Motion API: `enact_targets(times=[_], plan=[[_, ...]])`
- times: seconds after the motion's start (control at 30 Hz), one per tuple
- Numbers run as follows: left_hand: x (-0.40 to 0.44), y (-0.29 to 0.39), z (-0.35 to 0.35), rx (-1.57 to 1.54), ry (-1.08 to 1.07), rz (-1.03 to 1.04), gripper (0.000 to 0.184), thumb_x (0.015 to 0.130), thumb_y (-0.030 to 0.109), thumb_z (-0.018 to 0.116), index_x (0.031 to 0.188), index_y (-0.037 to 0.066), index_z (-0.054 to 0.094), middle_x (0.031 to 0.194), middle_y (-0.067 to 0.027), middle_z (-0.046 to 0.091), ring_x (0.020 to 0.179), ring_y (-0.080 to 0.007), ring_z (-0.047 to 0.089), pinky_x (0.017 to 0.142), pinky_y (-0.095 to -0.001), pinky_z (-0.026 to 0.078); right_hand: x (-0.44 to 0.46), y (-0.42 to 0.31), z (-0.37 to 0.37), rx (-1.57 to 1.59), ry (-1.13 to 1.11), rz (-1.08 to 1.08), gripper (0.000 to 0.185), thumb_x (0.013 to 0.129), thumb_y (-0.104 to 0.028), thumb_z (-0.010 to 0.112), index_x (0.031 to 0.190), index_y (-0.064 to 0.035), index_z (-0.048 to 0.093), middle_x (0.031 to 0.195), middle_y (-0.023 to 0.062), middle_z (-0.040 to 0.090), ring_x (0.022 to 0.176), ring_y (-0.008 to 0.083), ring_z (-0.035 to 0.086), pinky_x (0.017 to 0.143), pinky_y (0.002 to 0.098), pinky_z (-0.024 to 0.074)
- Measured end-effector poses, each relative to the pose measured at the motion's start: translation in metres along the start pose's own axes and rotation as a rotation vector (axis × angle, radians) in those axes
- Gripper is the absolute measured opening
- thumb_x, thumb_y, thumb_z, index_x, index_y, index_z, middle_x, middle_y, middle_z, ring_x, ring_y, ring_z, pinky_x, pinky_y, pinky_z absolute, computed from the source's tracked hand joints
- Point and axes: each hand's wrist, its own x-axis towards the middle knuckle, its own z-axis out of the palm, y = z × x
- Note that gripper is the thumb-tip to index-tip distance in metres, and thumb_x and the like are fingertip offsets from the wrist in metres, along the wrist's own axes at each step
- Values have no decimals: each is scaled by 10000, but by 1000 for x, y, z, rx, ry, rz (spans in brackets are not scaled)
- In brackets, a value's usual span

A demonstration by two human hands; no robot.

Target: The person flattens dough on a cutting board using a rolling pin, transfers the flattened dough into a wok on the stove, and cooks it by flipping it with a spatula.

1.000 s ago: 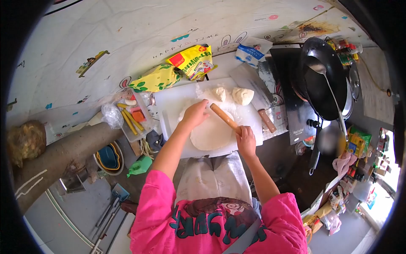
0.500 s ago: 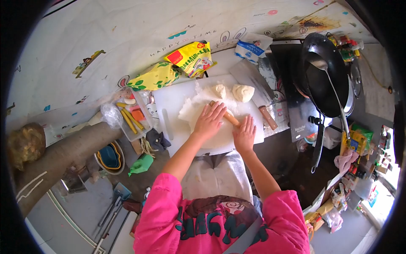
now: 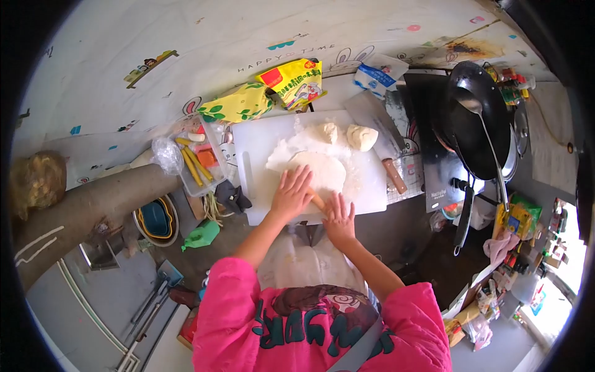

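Note:
My left hand (image 3: 291,194) and my right hand (image 3: 339,218) lie flat on a wooden rolling pin (image 3: 318,201), with fingers stretched out. Only the pin's middle shows between them. It sits near the front edge of a white cutting board (image 3: 246,164). Just beyond the pin, a rolled-out sheet of dough (image 3: 324,168) is spread over the floured board. Two lumps of dough (image 3: 328,132) rest toward the back; the right-hand lump (image 3: 362,137) is whole and rounded. A cleaver (image 3: 378,124) lies at the board's right edge.
Yellow packets (image 3: 292,84) stand behind the board. At left is a clear bin (image 3: 214,180) of yellow sticks. On the right, a wok (image 3: 480,127) with a metal ladle (image 3: 489,142) sits on the cooktop (image 3: 437,189), its handle jutting forward. A blue-white bag (image 3: 377,75) is behind.
Both hands have drawn the rolling pin back toward my body, from the middle of the dough to the board's front edge. More of the dough sheet now shows. The view has shifted slightly.

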Motion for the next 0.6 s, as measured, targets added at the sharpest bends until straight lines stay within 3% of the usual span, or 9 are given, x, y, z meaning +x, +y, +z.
enact_targets(times=[0.07,0.1,0.17,0.3,0.37,0.43,0.5,0.6], plan=[[-34,-11,-3,4,-30,4,693,839,321,602,1422,60,334,1506,-87,270,1387,-269,259,1114,-513,209,-5,-3,11,-43,59,-149,722,809,-318,623,1393,0,343,1510,140,221,1391,279,235,1055,547,254],[-51,-15,-8,16,-66,4,699,842,316,599,1428,57,319,1507,-90,266,1386,-272,260,1114,-513,210,-3,-7,5,104,149,-159,614,804,-228,608,1344,-10,413,1383,129,392,1250,272,402,959,477,358],[-67,-23,-16,-24,-141,1,707,857,283,579,1446,43,270,1514,-103,245,1391,-290,247,1115,-512,208,5,-9,13,151,135,-168,560,798,-184,593,1313,-17,449,1258,123,460,1138,277,458,904,443,384],[-61,-27,-11,-106,55,-237,664,864,263,577,1431,46,307,1510,-120,259,1398,-293,236,1115,-483,217,29,6,-10,209,244,-223,462,789,-130,536,1240,-38,499,1088,96,502,981,264,514,831,390,414],[-36,-29,-9,-193,226,-299,665,864,239,579,1433,42,297,1510,-132,254,1397,-308,235,1115,-488,215,46,24,-30,192,223,-179,437,781,-169,605,1192,-53,512,1109,90,501,1018,262,508,854,404,406],[-22,-17,-6,-81,112,-240,674,859,246,590,1430,37,298,1510,-125,258,1393,-306,247,1113,-495,217,52,30,-37,157,235,-133,500,755,-245,685,1193,-81,509,1131,81,501,1060,252,498,906,431,379],[-13,-12,4,-97,75,-170,689,863,267,580,1432,17,282,1528,-128,209,1407,-300,215,1115,-526,184,61,37,-32,72,322,-42,503,758,-255,683,1199,-85,511,1161,77,499,1089,248,488,924,444,363],[23,-6,-8,62,46,-241,719,848,338,604,1427,34,306,1521,-103,247,1405,-266,230,1125,-496,179,78,46,-35,71,444,137,463,792,-232,655,1204,-74,514,1210,77,491,1144,254,464,947,461,337]])
